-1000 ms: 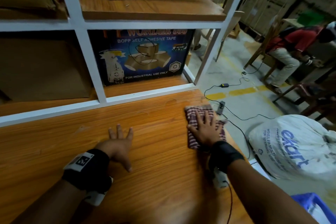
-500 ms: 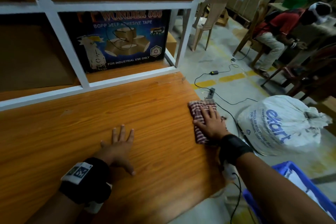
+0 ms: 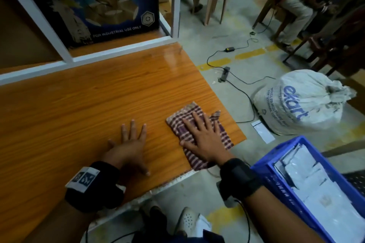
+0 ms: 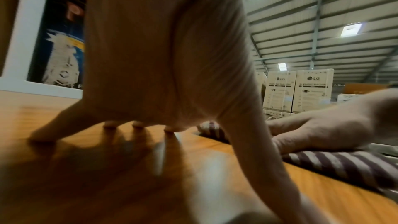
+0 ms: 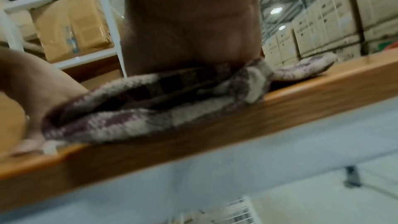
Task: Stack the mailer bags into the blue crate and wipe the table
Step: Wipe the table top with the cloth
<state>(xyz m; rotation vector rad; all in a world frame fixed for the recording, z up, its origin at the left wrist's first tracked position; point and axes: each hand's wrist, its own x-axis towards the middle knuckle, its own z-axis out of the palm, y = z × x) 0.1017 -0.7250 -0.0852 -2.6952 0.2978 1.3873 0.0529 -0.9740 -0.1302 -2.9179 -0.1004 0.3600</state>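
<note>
Two hands lie flat on the surface (image 3: 83, 108). The right hand (image 3: 205, 140), fingers straight and spread, presses the checked cloth (image 3: 189, 120) against the wood; it does not clench the cloth. The left hand (image 3: 129, 148) is released, palm down on bare wood just left of the cloth, holding nothing.

The cloth sits at the near right corner of the surface, its long axis running near to far, its near end at the front edge, and one loose corner close to the right edge. Unwiped surface, by my judgement, lies left and far of the right hand, so the coming stroke should run that way. The cloth is folded, purple and white, soft and rumpled.

Mailer bags (image 3: 316, 189), white, already lie in the blue crate (image 3: 264, 165) on the floor, right of the surface.
</note>
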